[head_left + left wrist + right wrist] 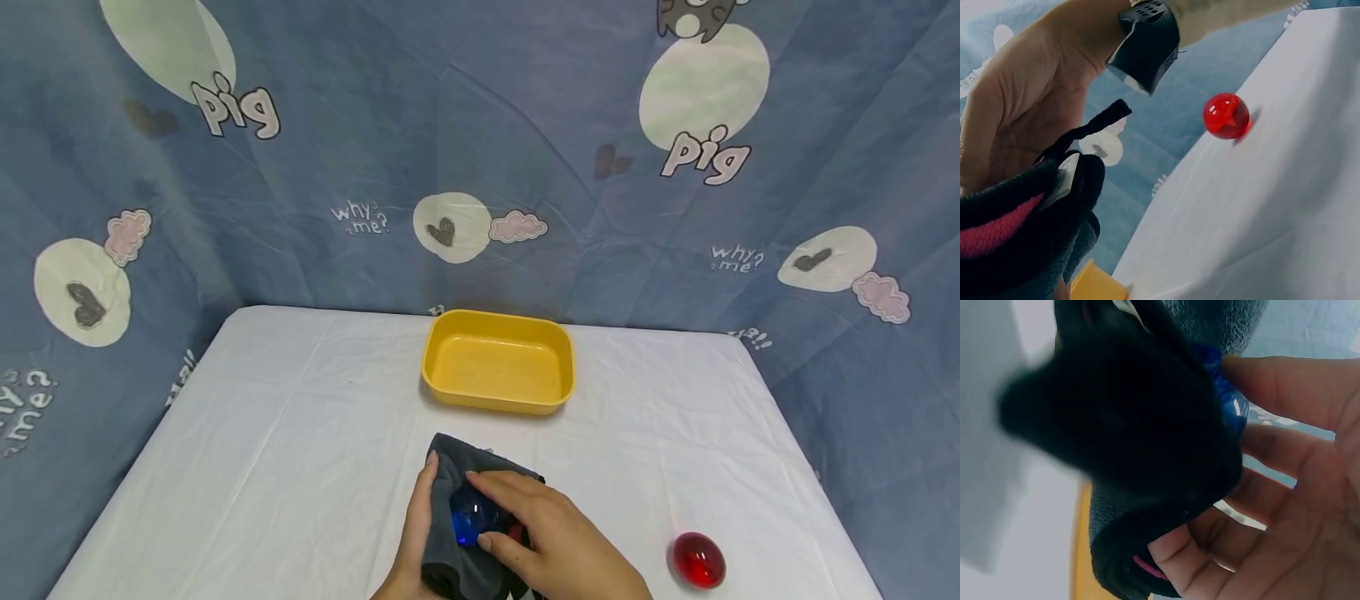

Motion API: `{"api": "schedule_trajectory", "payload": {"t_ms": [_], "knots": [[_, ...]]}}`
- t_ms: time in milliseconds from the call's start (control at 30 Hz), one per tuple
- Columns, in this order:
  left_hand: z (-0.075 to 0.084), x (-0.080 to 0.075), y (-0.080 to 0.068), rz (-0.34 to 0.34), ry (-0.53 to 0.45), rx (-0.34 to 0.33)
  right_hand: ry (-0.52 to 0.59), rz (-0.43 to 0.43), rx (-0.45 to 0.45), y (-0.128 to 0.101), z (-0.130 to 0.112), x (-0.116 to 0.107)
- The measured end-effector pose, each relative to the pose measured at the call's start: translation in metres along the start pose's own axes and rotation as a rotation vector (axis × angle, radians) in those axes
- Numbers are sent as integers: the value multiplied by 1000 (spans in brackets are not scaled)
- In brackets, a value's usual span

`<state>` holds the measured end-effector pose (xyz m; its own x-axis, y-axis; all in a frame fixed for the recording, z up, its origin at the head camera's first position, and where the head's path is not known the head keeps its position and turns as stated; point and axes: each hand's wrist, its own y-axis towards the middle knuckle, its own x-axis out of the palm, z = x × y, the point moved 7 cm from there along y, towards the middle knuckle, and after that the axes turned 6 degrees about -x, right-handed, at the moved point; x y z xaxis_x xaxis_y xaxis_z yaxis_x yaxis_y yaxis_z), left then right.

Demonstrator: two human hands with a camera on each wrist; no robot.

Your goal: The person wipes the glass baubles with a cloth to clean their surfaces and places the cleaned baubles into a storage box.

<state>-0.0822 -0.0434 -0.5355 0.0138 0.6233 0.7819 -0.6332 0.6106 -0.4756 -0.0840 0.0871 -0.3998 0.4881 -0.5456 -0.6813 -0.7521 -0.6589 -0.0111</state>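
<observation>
Gripping 1 dark cloth (453, 533) w/ left hand (415, 542), right hand (551, 542) grip round 1 blue ball (471, 517); 1 red ball (698, 559), 1 yellow tub (498, 361) apart.

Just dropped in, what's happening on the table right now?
A person's two hands are working a dark grey cloth around a blue glassy ball near the front edge of the white table. The left hand holds the cloth from the side; the right hand rests over the ball. A red ball lies alone to the right, and a yellow tray sits further back.
</observation>
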Motion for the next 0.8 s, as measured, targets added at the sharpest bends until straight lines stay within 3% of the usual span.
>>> {"api": "schedule_trajectory", "payload": {"t_ms": [33,67,167,267,433,633,700,800], "knots": [[-3,1,1,-18,-72,-64,-1,4,-6,0,0,0],[-3,9,-2,-32,-73,-68,-3,11,-8,0,-1,1],[-1,25,-10,-58,-77,-48,-40,55,-29,0,-3,4],[3,40,-20,-52,12,-22,-117,116,-25,2,-6,7],[7,40,-23,-39,1,-32,-254,247,9,5,-11,13],[10,41,-22,-43,33,42,-414,459,31,4,-19,15],[9,32,-18,-28,27,30,-393,446,57,4,-16,15],[6,14,-11,5,37,20,-285,330,80,5,-10,15]]}}
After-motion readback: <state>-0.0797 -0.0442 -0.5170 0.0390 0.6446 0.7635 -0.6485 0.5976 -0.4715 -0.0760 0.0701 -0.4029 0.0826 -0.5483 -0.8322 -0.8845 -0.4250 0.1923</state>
